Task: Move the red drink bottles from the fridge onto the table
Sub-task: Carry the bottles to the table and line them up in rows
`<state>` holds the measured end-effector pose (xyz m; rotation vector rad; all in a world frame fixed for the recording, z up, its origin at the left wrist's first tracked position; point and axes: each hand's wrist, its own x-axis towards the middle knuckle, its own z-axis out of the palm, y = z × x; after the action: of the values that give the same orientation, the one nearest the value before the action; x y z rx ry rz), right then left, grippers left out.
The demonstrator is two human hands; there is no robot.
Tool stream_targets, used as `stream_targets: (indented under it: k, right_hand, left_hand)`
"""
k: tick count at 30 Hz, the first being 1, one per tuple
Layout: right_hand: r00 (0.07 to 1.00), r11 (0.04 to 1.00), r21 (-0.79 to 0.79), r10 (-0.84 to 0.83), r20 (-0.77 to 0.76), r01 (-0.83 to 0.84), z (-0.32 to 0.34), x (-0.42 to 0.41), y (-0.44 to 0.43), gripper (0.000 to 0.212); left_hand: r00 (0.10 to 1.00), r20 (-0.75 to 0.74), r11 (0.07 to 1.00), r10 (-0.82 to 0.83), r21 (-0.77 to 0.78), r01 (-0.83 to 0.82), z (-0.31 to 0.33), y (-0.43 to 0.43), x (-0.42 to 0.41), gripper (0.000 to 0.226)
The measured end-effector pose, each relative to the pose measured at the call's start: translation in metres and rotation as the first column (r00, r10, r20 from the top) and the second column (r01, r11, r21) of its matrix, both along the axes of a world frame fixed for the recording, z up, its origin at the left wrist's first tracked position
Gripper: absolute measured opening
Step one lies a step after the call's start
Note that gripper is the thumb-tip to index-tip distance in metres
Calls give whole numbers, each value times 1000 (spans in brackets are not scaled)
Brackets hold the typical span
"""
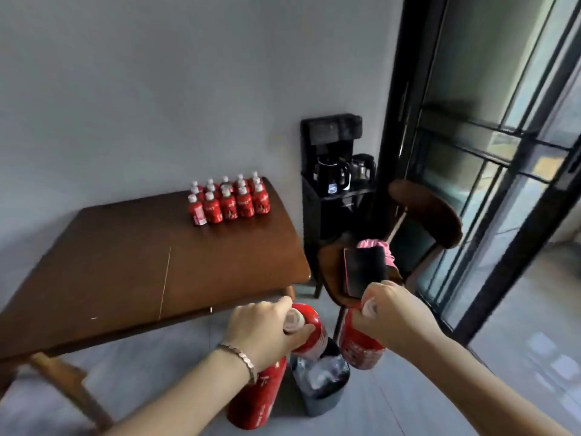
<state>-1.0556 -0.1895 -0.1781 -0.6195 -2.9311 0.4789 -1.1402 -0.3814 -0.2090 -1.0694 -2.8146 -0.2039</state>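
My left hand (pixel 261 328) grips two red drink bottles by their necks: one (pixel 309 328) beside the thumb, another (pixel 259 391) hanging below the wrist. My right hand (pixel 393 313) is shut on a third red bottle (pixel 360 344), held by its white cap. Both hands hover just off the near right corner of the brown wooden table (pixel 141 262). Several red bottles with white caps (pixel 229 202) stand in rows at the table's far right corner by the wall. The fridge is out of view.
A wooden chair (pixel 424 215) right of the table carries a dark flat item (pixel 364 272) and pink cloth (pixel 374 245). A black stand with kettles (pixel 336 177) is behind it. A small bin (pixel 323 385) sits on the floor below my hands. Glass doors fill the right side.
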Motion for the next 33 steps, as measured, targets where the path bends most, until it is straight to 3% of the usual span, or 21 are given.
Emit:
stream_targets:
  k: [9, 16, 23, 33]
  right_hand:
    - [944, 941, -103, 327, 34, -322, -21, -216, 3, 15]
    - [905, 905, -143, 415, 90, -401, -48, -364, -10, 20]
    - [913, 924, -234, 352, 208, -303, -103, -485, -46, 20]
    - [957, 937, -344, 145, 250, -52, -146, -634, -98, 14]
  left_hand:
    - [923, 59, 924, 381, -42, -379, -10, -25, -161, 45]
    - [860, 91, 865, 502, -54, -499, -25, -55, -274, 40]
    - [873, 154, 884, 463, -153, -442, -73, -93, -401, 47]
    - [949, 223, 970, 223, -150, -193, -113, -108, -590, 51]
